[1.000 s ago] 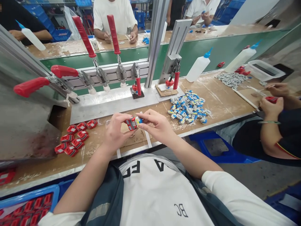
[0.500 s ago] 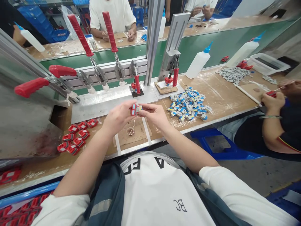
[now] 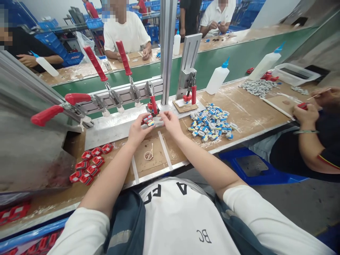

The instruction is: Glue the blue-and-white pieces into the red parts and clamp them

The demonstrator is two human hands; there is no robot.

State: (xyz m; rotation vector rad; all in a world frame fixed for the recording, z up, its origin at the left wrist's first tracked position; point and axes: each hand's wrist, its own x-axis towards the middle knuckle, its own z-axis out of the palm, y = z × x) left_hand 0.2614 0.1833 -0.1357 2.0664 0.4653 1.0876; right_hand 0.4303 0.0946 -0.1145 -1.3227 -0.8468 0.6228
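Observation:
My left hand [image 3: 138,130] grips a small red toy-car-like part [image 3: 147,119], with a grey, blue and yellow piece set at its near end. Just right of it, my right hand [image 3: 171,124] has its thumb and fingertips drawn together in a pinch; whatever may be between them is too small to make out. Those fingertips are close to a toggle clamp [image 3: 152,102] whose red handle points down over a dark base. Below both hands, a small round cup [image 3: 148,156] with a stick in it rests on a cardboard sheet [image 3: 158,148].
Red parts [image 3: 86,165] lie in a group at left. Blue-and-grey pieces [image 3: 209,122] are heaped at right, near a second clamp [image 3: 192,90] and a white bottle [image 3: 217,79]. Red-handled clamps [image 3: 108,92] line the rail. A co-worker's hand [image 3: 306,113] is far right.
My right hand has come away from the red part and moved toward the clamp. The left hand keeps the part, now turned. The view has tilted up slightly.

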